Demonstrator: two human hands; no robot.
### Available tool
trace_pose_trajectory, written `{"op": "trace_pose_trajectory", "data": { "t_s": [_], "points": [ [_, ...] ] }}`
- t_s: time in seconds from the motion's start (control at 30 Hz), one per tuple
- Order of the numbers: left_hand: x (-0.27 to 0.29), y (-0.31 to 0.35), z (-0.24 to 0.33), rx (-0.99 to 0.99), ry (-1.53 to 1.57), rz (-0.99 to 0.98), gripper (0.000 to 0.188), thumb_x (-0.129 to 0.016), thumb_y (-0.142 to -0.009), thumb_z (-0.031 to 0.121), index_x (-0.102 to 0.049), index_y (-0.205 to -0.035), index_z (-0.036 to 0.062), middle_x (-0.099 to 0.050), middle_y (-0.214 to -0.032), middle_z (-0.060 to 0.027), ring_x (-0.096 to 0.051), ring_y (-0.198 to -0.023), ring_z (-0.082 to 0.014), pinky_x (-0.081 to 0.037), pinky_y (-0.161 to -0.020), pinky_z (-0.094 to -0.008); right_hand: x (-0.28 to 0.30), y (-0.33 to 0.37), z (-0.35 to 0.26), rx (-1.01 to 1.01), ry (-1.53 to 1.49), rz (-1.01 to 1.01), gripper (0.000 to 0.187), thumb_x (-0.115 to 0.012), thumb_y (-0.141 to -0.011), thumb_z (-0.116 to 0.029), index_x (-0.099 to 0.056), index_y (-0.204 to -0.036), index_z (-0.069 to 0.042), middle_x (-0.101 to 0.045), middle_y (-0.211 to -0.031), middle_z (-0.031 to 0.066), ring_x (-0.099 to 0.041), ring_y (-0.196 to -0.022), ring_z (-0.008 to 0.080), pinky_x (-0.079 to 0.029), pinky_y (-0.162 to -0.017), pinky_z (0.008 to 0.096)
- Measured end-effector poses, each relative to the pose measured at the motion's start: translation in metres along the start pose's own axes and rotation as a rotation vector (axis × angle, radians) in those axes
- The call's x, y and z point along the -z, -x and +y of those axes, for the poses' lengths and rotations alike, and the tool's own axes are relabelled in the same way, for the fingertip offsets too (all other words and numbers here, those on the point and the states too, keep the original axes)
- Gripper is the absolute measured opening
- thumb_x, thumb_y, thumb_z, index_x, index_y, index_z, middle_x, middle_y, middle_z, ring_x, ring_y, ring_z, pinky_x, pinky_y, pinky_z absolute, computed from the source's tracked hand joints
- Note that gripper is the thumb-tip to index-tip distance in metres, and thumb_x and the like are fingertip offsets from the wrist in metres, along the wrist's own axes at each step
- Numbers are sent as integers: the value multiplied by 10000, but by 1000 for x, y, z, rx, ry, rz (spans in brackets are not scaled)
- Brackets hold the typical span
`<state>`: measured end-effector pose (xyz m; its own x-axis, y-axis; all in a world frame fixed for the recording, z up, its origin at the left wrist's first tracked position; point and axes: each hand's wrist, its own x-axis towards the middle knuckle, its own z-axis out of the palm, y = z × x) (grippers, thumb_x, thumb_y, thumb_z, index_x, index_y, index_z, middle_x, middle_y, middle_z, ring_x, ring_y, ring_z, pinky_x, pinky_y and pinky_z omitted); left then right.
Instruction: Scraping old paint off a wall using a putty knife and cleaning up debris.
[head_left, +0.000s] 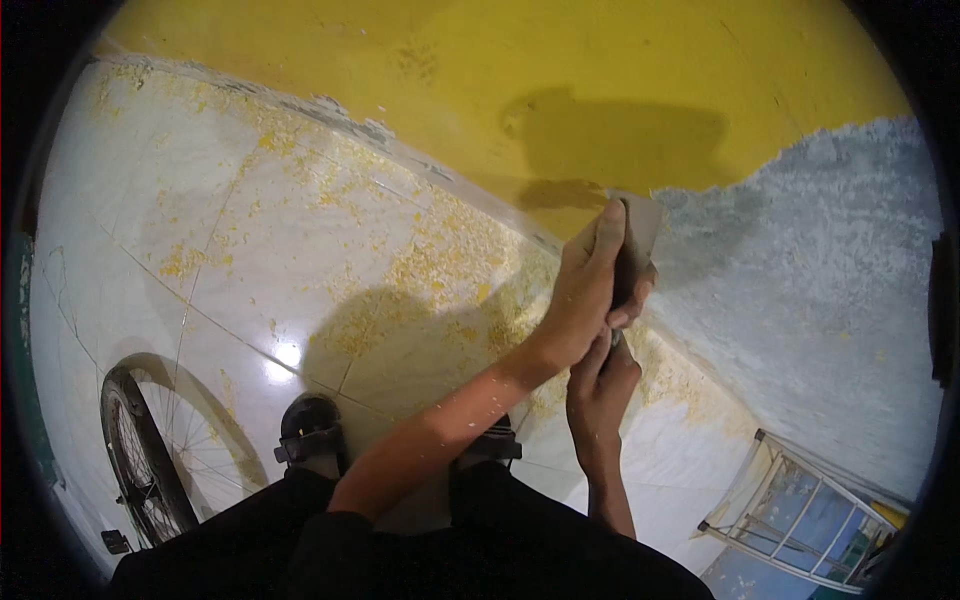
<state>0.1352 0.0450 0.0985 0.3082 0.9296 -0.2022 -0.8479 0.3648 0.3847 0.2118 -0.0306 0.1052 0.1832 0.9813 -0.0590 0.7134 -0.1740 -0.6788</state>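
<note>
A wide flat-bladed scraper (643, 226) meets the wall where yellow paint (640, 90) gives way to bare grey plaster (810, 240). My left hand (583, 290) is closed around the blade part, its thumb laid along the near face. Just below it, my right hand (604, 395) is wrapped around the handle, which is mostly hidden by the fingers. The blade's working edge lies at the ragged border of the paint, low on the wall.
Yellow paint chips (440, 255) litter the pale tiled floor (110, 200) along the wall's foot. A bicycle wheel (145, 455) stands at the lower left. At the lower right is a white metal-framed rack (800, 510). My dark shoes (310, 430) are on the tiles below my arms.
</note>
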Motion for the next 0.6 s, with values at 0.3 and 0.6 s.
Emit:
{"op": "trace_pose_trajectory", "data": {
  "t_s": [0.3, 0.6],
  "points": [
    [-4, -4, -3, -39, -76, 106, 463, -333, -936, 538, -428, -784, 112, -453, -571, -2, -331, -366, -66, -261, -353, -206, -1, -6, -2, 32, -46, -3, 363, -377, -964, -206, -503, -741, 51, -484, -547, 79, -439, -532, 115, -352, -474, 315],
    [33, 10, 9, -128, -303, 301, 366, -378, -962, 403, -501, -973, 57, -563, -835, -49, -535, -637, -109, -422, -526, -218, -12, -3, -4, -11, -193, -231, 361, -451, -944, -277, -503, -772, 36, -429, -552, 118, -369, -538, 126, -341, -495, 335]
  ]
}}
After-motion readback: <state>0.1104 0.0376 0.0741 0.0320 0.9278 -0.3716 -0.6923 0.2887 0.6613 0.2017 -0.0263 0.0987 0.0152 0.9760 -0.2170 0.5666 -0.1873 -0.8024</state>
